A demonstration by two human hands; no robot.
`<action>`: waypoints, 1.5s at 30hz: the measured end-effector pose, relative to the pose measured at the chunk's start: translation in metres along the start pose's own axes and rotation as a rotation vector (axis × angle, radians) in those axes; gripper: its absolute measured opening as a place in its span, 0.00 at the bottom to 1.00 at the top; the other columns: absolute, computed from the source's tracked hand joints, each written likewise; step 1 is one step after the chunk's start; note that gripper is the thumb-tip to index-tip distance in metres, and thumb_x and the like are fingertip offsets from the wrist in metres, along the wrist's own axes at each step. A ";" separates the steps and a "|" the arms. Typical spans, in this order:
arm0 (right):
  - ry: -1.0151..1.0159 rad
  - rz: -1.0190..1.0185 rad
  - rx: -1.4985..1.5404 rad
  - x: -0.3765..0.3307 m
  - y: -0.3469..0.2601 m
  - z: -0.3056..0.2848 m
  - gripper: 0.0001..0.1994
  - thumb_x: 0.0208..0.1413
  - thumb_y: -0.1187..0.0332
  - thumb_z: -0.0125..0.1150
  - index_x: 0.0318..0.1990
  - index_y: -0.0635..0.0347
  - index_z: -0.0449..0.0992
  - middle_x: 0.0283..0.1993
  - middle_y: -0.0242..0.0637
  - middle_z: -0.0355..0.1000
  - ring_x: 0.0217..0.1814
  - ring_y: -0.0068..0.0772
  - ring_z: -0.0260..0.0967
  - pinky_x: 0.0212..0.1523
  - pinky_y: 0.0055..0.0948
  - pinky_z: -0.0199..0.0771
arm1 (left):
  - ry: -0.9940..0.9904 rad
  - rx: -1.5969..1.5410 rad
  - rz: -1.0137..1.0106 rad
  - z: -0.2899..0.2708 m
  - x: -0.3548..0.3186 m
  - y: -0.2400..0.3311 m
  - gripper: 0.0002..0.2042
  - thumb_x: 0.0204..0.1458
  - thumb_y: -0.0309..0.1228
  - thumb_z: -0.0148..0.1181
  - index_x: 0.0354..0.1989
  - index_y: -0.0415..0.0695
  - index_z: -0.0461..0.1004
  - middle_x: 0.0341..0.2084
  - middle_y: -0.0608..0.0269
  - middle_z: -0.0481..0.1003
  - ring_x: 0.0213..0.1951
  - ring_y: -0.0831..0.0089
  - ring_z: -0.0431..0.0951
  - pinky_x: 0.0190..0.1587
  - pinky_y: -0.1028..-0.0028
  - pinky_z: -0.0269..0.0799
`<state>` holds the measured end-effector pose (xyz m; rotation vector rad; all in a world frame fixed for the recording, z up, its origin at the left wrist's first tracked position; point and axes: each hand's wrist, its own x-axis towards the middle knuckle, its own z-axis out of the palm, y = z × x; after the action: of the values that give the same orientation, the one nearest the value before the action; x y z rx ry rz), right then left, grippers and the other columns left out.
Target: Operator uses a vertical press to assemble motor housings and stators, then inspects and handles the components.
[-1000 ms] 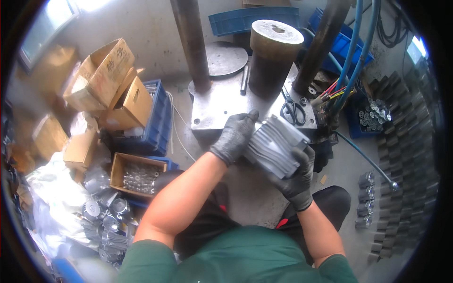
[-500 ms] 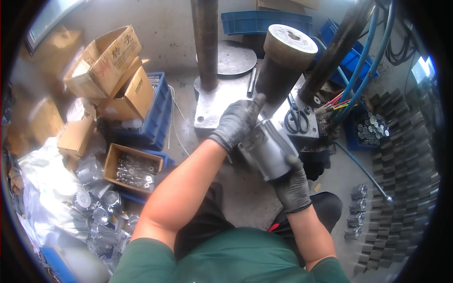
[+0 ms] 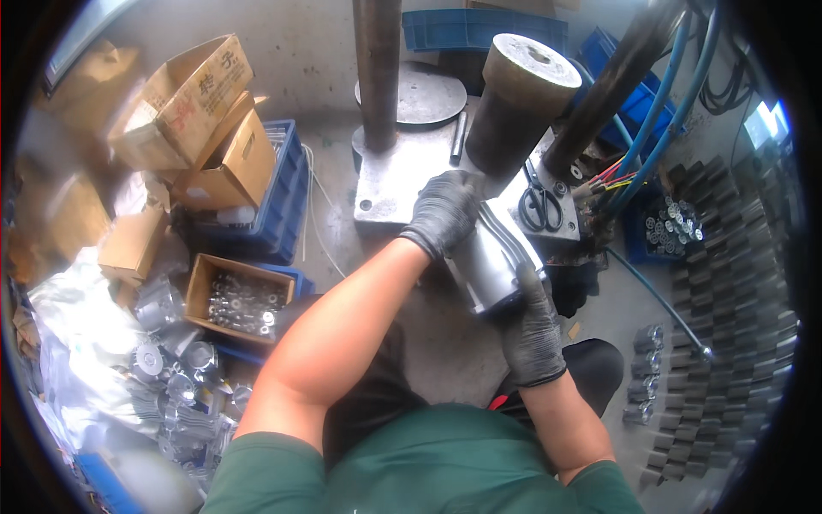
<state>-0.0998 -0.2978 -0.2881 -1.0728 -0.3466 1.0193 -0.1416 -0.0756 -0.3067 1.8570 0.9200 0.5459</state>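
Both my hands wear dark grey gloves and grip a silvery metal motor housing (image 3: 490, 267) with ribs along its side. My left hand (image 3: 445, 210) wraps over its far end, and my right hand (image 3: 533, 330) holds the near end from the right, thumb on the side. The housing is tilted in front of a steel press plate (image 3: 398, 182). Just beyond it a thick metal cylinder (image 3: 522, 103) with a holed top stands on the plate. Black-handled scissors (image 3: 541, 210) lie at the plate's right.
Two posts, a left one (image 3: 377, 77) and a slanting right one (image 3: 591, 120), flank the cylinder. At left stand cardboard boxes (image 3: 184, 107), a box of small metal parts (image 3: 199, 295) and a heap of metal castings (image 3: 184, 394). Stacked dark metal cores (image 3: 728, 343) line the right.
The housing has turned in my hands, bringing its ribbed side into view. My left hand has shifted slightly right, and its raised thumb has come down.
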 end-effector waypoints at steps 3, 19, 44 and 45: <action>-0.011 0.078 0.130 -0.007 0.004 0.005 0.39 0.65 0.48 0.70 0.76 0.58 0.63 0.67 0.40 0.71 0.69 0.39 0.73 0.65 0.44 0.78 | -0.052 0.220 0.133 0.001 0.006 -0.010 0.18 0.69 0.40 0.52 0.42 0.34 0.79 0.38 0.40 0.83 0.45 0.44 0.85 0.55 0.53 0.78; 0.022 0.138 0.265 -0.007 0.027 -0.008 0.41 0.58 0.49 0.69 0.76 0.54 0.63 0.73 0.45 0.67 0.76 0.50 0.65 0.74 0.65 0.69 | -0.137 0.264 0.164 -0.003 -0.016 0.048 0.30 0.73 0.48 0.39 0.40 0.35 0.84 0.36 0.40 0.84 0.44 0.45 0.86 0.55 0.50 0.79; -0.074 0.017 0.232 -0.045 0.029 -0.116 0.48 0.52 0.40 0.63 0.77 0.60 0.61 0.73 0.51 0.67 0.74 0.55 0.68 0.71 0.56 0.74 | 0.314 0.720 0.331 -0.090 0.016 -0.004 0.19 0.69 0.46 0.55 0.39 0.43 0.84 0.33 0.45 0.84 0.41 0.46 0.86 0.51 0.51 0.79; -0.050 -0.051 0.215 -0.045 0.034 -0.121 0.46 0.57 0.40 0.57 0.76 0.65 0.62 0.71 0.52 0.69 0.71 0.53 0.71 0.69 0.53 0.77 | 0.305 0.801 0.377 -0.088 0.016 -0.005 0.18 0.69 0.45 0.55 0.37 0.45 0.84 0.32 0.46 0.84 0.41 0.45 0.86 0.51 0.50 0.79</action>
<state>-0.0587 -0.3990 -0.3648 -0.8429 -0.2959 1.0147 -0.1955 -0.0123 -0.2726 2.7592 1.0891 0.7755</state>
